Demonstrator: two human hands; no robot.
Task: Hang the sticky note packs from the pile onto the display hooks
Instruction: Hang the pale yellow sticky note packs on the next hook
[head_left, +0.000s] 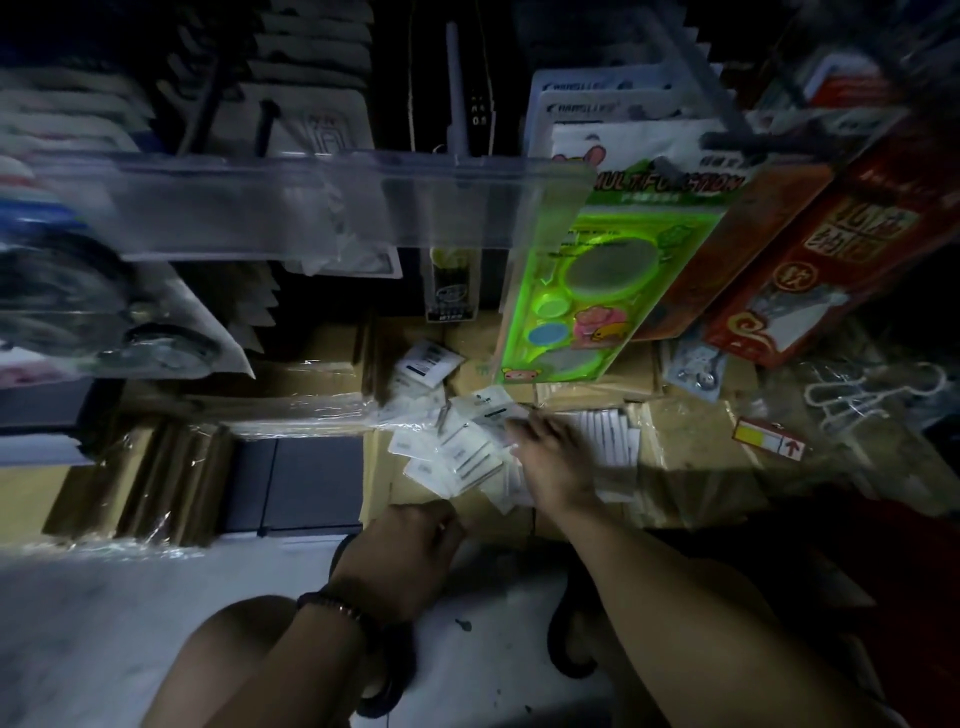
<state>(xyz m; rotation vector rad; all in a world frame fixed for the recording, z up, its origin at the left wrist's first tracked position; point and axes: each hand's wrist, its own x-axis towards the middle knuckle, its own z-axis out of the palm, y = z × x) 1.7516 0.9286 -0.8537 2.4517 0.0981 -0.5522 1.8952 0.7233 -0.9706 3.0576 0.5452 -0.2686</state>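
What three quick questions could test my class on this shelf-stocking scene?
1. True or false: the right hand reaches over the pile of white packs.
2. Which wrist wears the beaded bracelet? A. left B. right C. neither
3. Fill in: the bright stencil pack beyond the pile is coloured ____.
Key: 1 true; 2 A; 3 green.
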